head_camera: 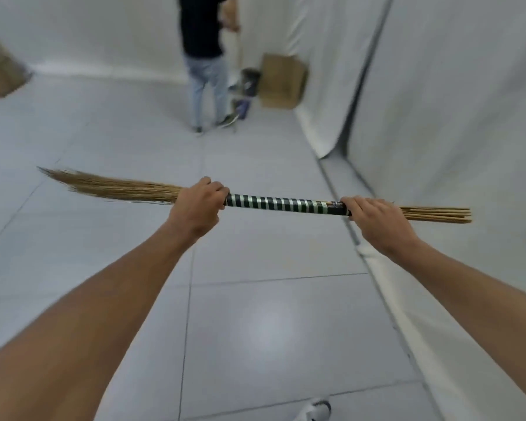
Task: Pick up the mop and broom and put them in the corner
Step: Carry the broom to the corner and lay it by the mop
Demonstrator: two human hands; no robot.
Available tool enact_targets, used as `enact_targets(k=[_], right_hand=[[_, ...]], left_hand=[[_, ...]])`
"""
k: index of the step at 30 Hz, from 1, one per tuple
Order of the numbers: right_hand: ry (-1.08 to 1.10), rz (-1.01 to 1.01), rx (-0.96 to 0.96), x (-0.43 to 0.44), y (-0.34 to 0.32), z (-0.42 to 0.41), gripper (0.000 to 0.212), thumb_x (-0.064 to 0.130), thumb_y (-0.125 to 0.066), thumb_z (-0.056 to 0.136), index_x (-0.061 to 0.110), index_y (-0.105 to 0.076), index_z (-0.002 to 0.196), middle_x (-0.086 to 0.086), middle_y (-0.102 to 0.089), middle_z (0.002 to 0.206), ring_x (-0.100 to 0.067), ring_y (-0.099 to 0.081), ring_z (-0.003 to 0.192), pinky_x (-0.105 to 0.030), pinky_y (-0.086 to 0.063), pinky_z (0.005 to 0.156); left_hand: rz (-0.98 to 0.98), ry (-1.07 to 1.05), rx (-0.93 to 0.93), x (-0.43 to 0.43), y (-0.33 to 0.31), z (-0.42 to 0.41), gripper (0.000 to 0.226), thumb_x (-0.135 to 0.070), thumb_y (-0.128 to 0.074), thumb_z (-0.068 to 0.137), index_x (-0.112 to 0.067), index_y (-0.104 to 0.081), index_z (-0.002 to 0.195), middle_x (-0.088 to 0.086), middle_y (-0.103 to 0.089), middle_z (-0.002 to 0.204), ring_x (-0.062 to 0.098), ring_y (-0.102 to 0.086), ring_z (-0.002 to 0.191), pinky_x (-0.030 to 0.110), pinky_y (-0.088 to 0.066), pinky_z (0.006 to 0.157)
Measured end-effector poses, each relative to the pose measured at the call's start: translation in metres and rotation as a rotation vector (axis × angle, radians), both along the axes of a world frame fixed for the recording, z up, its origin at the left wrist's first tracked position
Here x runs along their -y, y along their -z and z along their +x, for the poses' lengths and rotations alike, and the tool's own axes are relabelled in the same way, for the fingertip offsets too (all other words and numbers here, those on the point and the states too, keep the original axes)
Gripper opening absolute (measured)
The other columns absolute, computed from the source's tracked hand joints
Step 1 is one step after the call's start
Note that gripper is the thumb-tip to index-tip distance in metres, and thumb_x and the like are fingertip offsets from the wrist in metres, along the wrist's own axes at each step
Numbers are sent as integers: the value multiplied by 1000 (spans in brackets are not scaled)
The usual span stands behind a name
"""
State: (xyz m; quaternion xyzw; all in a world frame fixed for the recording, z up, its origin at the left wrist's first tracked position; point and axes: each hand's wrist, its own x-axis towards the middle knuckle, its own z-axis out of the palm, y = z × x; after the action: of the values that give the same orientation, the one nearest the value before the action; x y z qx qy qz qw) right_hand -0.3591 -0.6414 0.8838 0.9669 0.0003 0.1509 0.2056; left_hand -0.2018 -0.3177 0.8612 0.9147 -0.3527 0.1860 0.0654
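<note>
I hold a stick broom (286, 205) level in front of me, above the grey tiled floor. Its handle is wrapped in dark green and silver stripes, its straw bristles fan out to the left and bare stick ends jut out to the right. My left hand (196, 205) is closed around the handle where the bristles begin. My right hand (375, 220) grips the other end of the wrap. Far ahead, near the corner, a wooden pole (240, 48) stands upright in another person's hand; its lower end is blurred, so I cannot tell whether it is the mop.
A person (205, 60) in a dark top and jeans stands ahead near the corner. A cardboard box (281, 82) leans on the white sheeted wall (438, 101) at my right. Another brown box (0, 71) sits far left. My shoe (315, 410) shows at the bottom.
</note>
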Motion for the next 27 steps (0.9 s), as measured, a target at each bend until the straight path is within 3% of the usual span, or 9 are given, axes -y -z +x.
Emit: enact_targets(k=[6,12,18,21,24,27], right_hand=[[389,-4,151,82,-104,-215,30,17,-52,90,15,-56,119,-2,-70,99,-24,-70,83,-36,-55,73],[670,-16,124,117,-102,-413,31,23,-59,87,16,-56,117,0,-68,95,-22,-67,78,-35,-54,70],[1078,195,152,121,-34,-599,29,16,-65,83,21,-60,112,3,-70,90,-21,-67,77,-35,-53,70],[1275,336,175,116,6,-676,31,14,-74,75,23,-66,104,4,-72,82,-19,-67,70,-34,-54,65],[1437,508,232,111,65,-749,35,14,-85,62,24,-70,92,2,-72,72,-18,-67,63,-31,-55,56],[1548,620,171,114,143,-807,39,16,-88,57,23,-72,92,3,-73,73,-16,-67,67,-27,-53,59]], left_hand=[[-7,428,168,170,-125,-97,16,1,-69,73,-11,-67,83,3,-66,80,26,-58,76,28,-28,42],[-38,756,173,296,-122,-226,23,-1,-72,70,-12,-70,89,1,-68,84,27,-62,80,35,-47,41],[98,1053,79,413,-63,-395,23,0,-76,68,-14,-71,85,1,-69,81,25,-62,75,29,-38,40],[171,1161,18,455,-21,-474,22,-3,-76,70,-16,-72,87,-1,-70,82,24,-62,77,30,-41,40],[299,1245,-52,488,33,-558,28,1,-76,63,-16,-73,85,-1,-70,80,24,-63,75,30,-44,38],[418,1336,-92,516,109,-624,29,5,-77,57,-16,-69,76,-2,-67,74,23,-62,70,30,-41,36]])
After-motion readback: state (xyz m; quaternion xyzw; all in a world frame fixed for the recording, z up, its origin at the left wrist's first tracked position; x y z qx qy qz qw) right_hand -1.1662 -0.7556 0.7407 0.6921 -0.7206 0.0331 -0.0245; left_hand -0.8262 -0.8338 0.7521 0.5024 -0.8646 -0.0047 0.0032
